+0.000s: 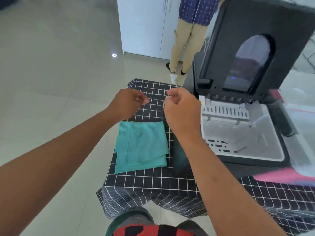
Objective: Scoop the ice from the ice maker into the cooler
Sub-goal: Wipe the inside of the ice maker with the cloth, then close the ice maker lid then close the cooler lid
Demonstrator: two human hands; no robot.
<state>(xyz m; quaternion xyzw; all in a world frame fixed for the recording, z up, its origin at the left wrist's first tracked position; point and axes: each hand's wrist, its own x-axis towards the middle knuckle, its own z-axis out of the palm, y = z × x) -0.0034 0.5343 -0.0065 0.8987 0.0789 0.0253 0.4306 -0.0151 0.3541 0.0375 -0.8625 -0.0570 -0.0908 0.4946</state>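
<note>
The black ice maker (190, 92) stands on the table's right half with its lid (247, 19) raised upright. Its white basket (238, 132) lies exposed, and I see no clear ice cubes in it. A blurred cooler with a pink rim (279, 176) sits at the right edge, just past the ice maker. My left hand (129, 101) hovers over the far left part of the table, fingers curled together and holding nothing. My right hand (180, 109) hangs beside the ice maker's left wall, loosely closed and empty. No scoop is visible.
A folded teal cloth (141, 145) lies on the black-and-white checked tablecloth (153, 186), below my hands. Beyond the table a person (189, 40) stands at a white cabinet (144, 24). Pale tiled floor (51, 74) lies to the left.
</note>
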